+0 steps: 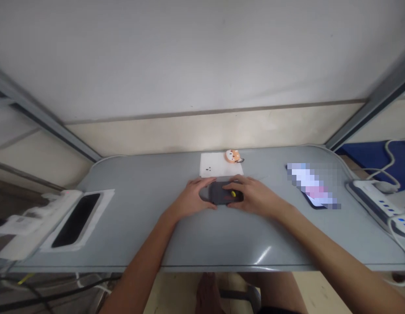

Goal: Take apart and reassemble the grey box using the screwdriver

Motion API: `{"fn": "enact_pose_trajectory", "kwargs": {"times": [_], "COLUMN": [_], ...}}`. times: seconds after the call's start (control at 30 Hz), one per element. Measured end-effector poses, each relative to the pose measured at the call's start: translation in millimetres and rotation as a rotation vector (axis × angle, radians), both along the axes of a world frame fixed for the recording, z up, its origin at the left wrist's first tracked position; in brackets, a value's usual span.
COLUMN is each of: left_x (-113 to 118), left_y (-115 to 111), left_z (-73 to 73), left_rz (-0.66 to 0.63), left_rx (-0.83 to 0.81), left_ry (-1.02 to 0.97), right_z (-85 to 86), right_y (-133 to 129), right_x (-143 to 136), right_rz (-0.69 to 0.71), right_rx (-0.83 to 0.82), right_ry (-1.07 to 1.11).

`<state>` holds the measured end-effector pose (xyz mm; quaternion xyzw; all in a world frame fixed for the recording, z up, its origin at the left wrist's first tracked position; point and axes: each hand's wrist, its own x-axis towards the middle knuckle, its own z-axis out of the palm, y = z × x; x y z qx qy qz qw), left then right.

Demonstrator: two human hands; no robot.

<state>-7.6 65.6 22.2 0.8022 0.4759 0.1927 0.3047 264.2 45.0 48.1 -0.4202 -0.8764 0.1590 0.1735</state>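
Note:
A dark grey, rounded oblong case [218, 192] with a small yellow mark lies at the middle of the grey desk; I cannot make out exactly what it is. My left hand [194, 196] curls around its left end, fingers along the far edge and thumb along the near edge. From the other side, my right hand [251, 194] grips the right end, one finger reaching over the top. Just beyond the case is a white card [215, 165] with small dark marks. On the card's right part sits an orange and white animal-face trinket [233, 156] with a dark loop.
To the right, a phone [308, 185] with a lit, blurred screen lies near a power strip [382, 205] with cables. At the left, a black phone [77, 220] rests on white paper beside a white power strip [42, 222] holding plugs. A wall backs the desk [222, 244].

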Motion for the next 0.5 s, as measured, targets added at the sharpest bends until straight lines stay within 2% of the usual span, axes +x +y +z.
{"fn": "enact_pose_trajectory", "kwargs": {"times": [0.3,0.43,0.5], "left_x": [-3,0,2], "left_y": [2,1,-1], "left_z": [2.6,8.3,10.8], "left_rz": [0.021,0.009,-0.011], "left_rx": [-0.007,0.026,0.054], "left_ry": [-0.005,-0.012,-0.021], "right_z": [-13.3,-5.0,4.3], "right_y": [4,4,6], "right_x": [-6,-5,-6], "right_rz": [0.017,0.049,0.025], "right_rx": [0.064,0.003,-0.038], "right_ry": [0.065,0.1,0.22]}}
